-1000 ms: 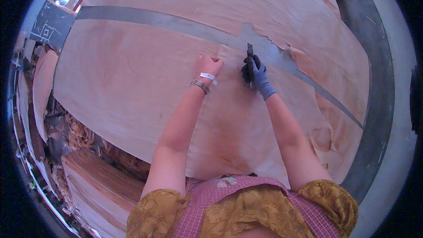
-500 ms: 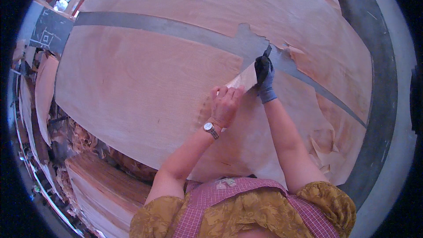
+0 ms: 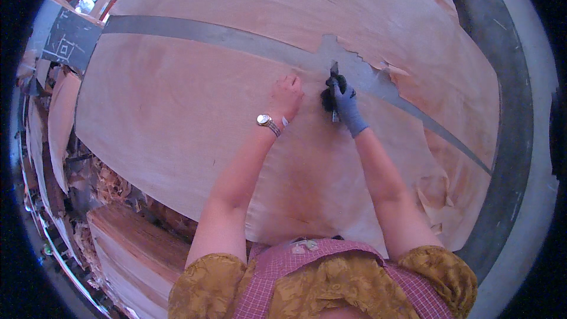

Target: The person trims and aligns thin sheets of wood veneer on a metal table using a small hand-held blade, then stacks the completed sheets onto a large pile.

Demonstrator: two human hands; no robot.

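Note:
A large thin sheet of pinkish wood veneer (image 3: 177,100) lies before me. My left hand (image 3: 287,95), bare and with a watch at the wrist, is on this sheet near its far edge. Its fingers are curled in, and whatever may be between them is hidden. To its right, my right hand (image 3: 348,106), in a grey-and-black glove, grips a dark-handled knife (image 3: 334,68). The short blade points away from me, close to the veneer's edge. Beyond it, a grey strip of bare surface (image 3: 248,40) shows between this sheet and a second veneer sheet (image 3: 283,0).
The far sheet has a ragged edge with a torn flap (image 3: 394,72). Curled veneer scraps (image 3: 437,192) lie at right, by the dark table border (image 3: 502,142). At lower left are a stack of veneer (image 3: 136,248) and crumpled offcuts (image 3: 109,180).
The pale raised flap of veneer between my hands is no longer seen. My left hand moved away from me and slightly left; my right hand with the knife shifted left.

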